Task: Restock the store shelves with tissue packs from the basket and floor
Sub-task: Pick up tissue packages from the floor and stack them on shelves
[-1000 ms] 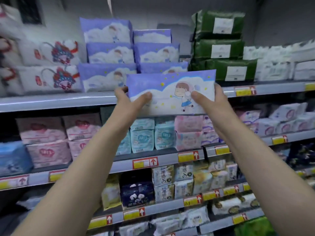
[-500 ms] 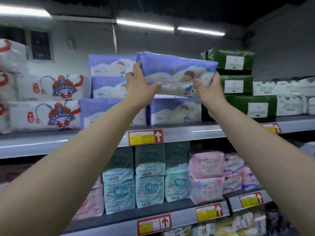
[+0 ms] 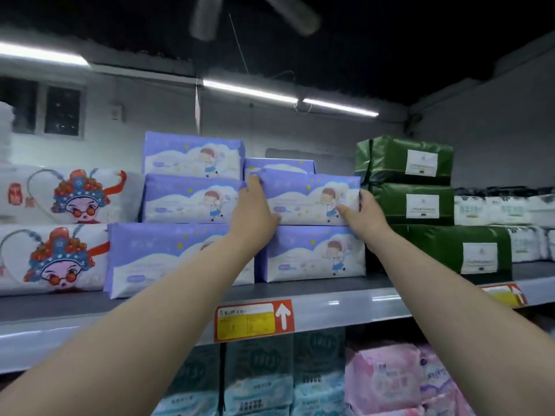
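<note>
Both hands clasp one purple pack (image 3: 309, 202) by its ends. The left hand (image 3: 255, 214) wraps the left end, fingers up its side and thumb on the face. The right hand (image 3: 365, 217) grips the right end, thumb across the front. Holding the ends leaves the underside free, so it can sit flat on the lower pack (image 3: 312, 256) on the top shelf (image 3: 345, 301), between the purple stack (image 3: 192, 199) and the green packs (image 3: 414, 202). It looks nearly seated.

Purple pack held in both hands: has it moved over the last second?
Yes. The purple pack went up and back: from in front of the shelf edge to lying on the bottom-right pack, beside the green packs.
</note>
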Motion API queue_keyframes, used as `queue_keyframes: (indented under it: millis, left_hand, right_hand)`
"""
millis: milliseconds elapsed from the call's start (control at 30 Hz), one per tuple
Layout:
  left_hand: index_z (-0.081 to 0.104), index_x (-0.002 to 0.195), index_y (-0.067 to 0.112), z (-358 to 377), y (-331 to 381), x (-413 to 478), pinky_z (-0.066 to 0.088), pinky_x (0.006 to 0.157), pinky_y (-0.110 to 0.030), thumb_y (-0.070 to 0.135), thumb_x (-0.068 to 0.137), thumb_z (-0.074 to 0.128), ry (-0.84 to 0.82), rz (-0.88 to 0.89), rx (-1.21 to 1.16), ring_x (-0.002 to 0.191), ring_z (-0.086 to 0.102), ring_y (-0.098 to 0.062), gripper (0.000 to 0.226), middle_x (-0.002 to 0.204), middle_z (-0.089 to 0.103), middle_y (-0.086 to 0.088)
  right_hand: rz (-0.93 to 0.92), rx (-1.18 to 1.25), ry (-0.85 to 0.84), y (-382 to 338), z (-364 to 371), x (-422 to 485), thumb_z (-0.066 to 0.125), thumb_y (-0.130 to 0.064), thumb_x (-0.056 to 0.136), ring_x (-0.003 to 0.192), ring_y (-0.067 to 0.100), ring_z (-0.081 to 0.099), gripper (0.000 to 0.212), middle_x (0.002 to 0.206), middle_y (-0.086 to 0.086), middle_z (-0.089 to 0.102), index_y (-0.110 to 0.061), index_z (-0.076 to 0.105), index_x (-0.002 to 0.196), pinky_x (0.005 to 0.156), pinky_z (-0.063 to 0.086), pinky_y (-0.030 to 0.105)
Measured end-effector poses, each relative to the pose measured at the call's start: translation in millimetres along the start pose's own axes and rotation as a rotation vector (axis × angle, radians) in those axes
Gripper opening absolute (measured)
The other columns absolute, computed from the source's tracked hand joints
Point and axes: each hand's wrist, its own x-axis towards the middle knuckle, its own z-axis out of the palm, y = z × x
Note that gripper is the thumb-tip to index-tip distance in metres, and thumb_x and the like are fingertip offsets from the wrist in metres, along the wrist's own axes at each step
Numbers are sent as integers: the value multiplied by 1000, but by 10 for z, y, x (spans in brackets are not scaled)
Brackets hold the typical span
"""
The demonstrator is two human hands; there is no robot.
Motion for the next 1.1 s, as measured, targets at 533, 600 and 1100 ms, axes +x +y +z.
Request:
queue_keyframes:
  millis: [533,600,1100]
  left_hand:
    - [3,155,12,-30,93,-254,19,118,-46,42,97,52,-310,120,429,148,17,-27,82,164,-1,-11]
    - [-1,156,15,-48,206,-404,8,120,-49,49,98,45,-343,157,488,151,5,-22,81,164,-8,-5]
    - [-5,156,25,769,1260,-2327,-6,117,-52,63,94,37,-761,400,408,150,-12,-20,84,162,-18,-3]
  right_hand:
    - [-99,-286,-65,49,-72,-283,68,-37,88,135,32,40,75,146,12,43,-9,32,148,110,36,41]
    - [-196,-398,-117,44,-195,-471,66,-46,88,140,31,32,80,151,11,38,-11,30,150,113,31,39]
    - [-35,-1161,-446,738,-2416,-2672,38,-63,95,151,26,-8,83,164,8,-9,-23,0,157,121,2,48]
